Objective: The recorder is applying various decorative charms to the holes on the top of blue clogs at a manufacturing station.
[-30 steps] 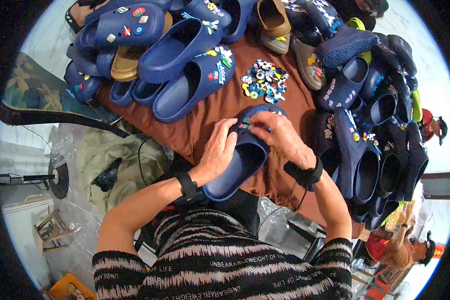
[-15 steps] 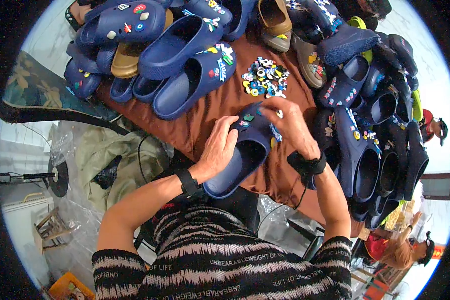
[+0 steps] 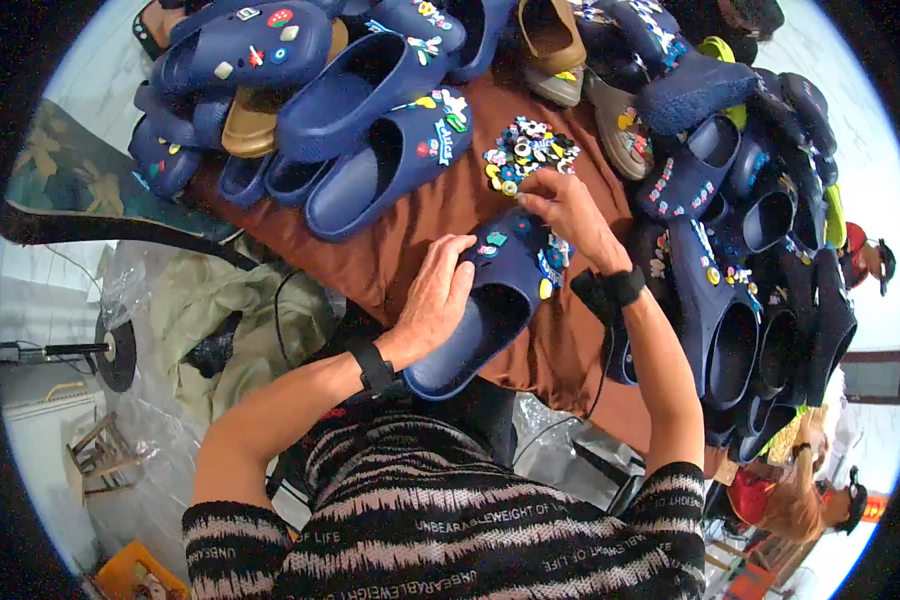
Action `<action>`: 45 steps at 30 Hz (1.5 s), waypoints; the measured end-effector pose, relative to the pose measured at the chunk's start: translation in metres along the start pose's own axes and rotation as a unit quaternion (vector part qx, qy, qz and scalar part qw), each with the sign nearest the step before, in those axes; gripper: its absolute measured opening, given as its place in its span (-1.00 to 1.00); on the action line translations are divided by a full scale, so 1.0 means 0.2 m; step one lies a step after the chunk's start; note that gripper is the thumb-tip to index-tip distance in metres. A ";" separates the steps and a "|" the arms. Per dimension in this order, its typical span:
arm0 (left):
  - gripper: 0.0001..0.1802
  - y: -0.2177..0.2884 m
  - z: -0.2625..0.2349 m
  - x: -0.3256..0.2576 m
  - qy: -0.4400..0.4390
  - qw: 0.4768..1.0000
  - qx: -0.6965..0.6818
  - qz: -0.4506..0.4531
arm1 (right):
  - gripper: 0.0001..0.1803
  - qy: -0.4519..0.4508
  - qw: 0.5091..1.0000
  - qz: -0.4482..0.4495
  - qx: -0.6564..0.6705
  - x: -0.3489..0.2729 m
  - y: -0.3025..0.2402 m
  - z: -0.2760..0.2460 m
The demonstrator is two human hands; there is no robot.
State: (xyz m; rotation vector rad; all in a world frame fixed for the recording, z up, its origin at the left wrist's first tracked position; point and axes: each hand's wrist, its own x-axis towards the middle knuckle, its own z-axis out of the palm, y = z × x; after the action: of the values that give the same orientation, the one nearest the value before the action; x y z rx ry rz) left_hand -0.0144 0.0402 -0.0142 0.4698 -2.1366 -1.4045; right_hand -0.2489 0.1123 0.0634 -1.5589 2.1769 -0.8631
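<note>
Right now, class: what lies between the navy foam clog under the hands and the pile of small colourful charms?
In the head view, only the right hand lies between the clog and charm pile, above brown cloth.

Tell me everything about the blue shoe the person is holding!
The navy clog looks like soft, smooth foam, with a wide open mouth and a rounded toe. Small colourful charms dot its top. It lies slanted on the brown cloth, toe pointing away. The left hand grips its side, and the right hand touches the toe end.
</note>
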 end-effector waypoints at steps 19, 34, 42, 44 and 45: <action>-0.57 0.01 -0.02 -0.01 0.002 1.000 0.014 0.013 | -0.80 -0.137 0.964 -0.181 -0.138 -0.18 -0.29 0.06; -0.57 0.02 -0.01 0.00 0.003 1.000 0.023 0.020 | -0.77 -0.130 0.923 -0.184 -0.313 -0.26 -0.32 0.16; -0.63 0.00 0.00 -0.01 -0.006 1.000 0.022 0.015 | -0.72 -0.055 0.965 -0.166 -0.196 -0.32 -0.28 0.20; -0.64 0.00 -0.01 0.00 -0.027 0.999 0.016 0.026 | -0.65 -0.002 0.981 -0.133 -0.144 -0.35 -0.27 0.22; -0.64 0.01 -0.02 0.00 -0.033 0.999 0.006 0.032 | -0.65 0.002 0.980 -0.138 -0.142 -0.36 -0.28 0.23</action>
State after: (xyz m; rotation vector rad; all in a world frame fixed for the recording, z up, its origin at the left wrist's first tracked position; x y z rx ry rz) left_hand -0.0125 0.0387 -0.0117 0.3616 -2.1938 -1.3902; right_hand -0.1569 0.1542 0.0588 -2.0346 2.1958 -0.6501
